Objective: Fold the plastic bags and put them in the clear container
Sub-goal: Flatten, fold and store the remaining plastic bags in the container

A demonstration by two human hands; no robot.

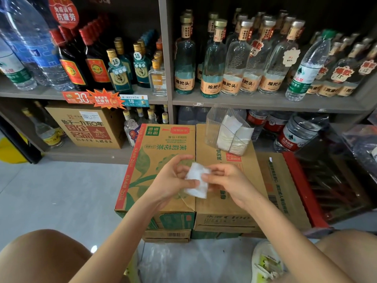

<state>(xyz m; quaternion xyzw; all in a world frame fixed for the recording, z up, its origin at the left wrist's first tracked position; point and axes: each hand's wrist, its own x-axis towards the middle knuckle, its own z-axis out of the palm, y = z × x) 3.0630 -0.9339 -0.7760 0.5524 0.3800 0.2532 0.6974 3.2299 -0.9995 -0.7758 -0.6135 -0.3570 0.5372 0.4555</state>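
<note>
Left hand [173, 180]: one, fingers curled, thumb pinching the left edge of the plastic bag.
Right hand [226, 178]: one, fingertips gripping the bag's right edge.
Plastic bag [196, 180]: one, white, folded into a small packet, held between both hands above the cartons.
Clear container [227, 129]: one, resting on the right carton's far end, tilted; folded white bags inside, number unclear.
Cartons [163, 152]: two side by side on top, more stacked beneath.
Shelves [265, 102]: two tiers visible, stocked with bottles.
</note>
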